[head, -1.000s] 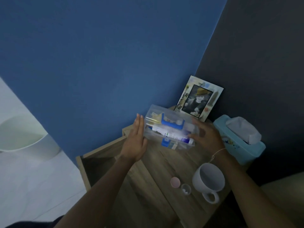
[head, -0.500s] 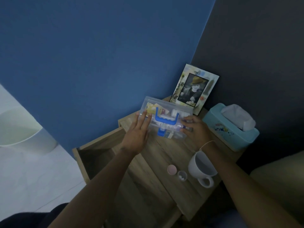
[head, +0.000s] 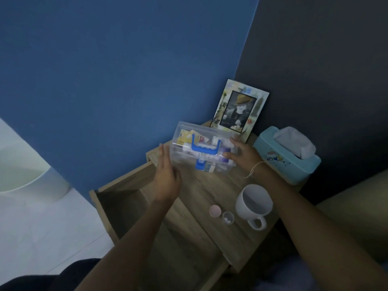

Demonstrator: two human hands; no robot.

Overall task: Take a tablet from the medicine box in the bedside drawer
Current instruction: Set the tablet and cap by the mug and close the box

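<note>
The medicine box point(head: 206, 135) is clear plastic with a blue handle and blue latch, full of packets. It sits tilted at the back of the bedside table point(head: 201, 192), its lid facing me, and I cannot tell whether it rests on the wood. My left hand point(head: 168, 175) presses flat against its left end, fingers straight. My right hand point(head: 244, 157) clasps its right end, fingers on the lid. The wooden drawer point(head: 98, 206) stands pulled out at the left, its inside dark. A small open vial point(head: 228, 217) with white tablets stands by its pink cap point(head: 215, 210).
A white mug point(head: 254, 203) stands right of the vial. A turquoise tissue box point(head: 287, 162) sits at the table's right edge. A photo frame point(head: 239, 108) leans in the corner behind the box. A white bin point(head: 31, 175) is on the floor, left.
The box came down from the air toward the table's back and turned its lid to me. My left hand slid from the box's top to its left end.
</note>
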